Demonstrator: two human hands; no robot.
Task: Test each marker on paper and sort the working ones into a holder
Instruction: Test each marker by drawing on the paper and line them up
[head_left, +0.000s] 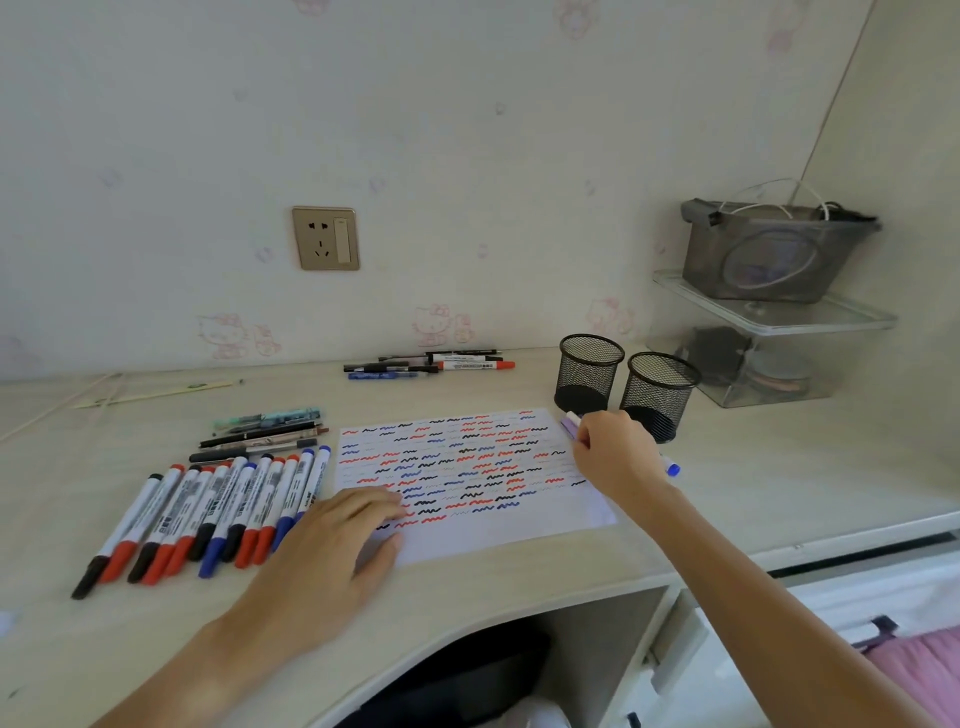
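Two hands working: right hand (615, 457) gripping a blue-capped white marker (670, 466) beside the squiggle-covered white paper (467, 467), left hand (343, 540) lying flat, pinning it; advisable keeping the sheet pinned.

My right hand (615, 452) covers most of the marker (671, 468) it grips; marker label print is illegible. Gray basket (769, 249) contents stay indistinct.

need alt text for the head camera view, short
A person's right hand holds a blue-capped marker at the right edge of a paper covered in red, blue and black squiggles, beside two black mesh holders. The left hand rests flat on the paper's left edge, next to a row of markers on the desk.
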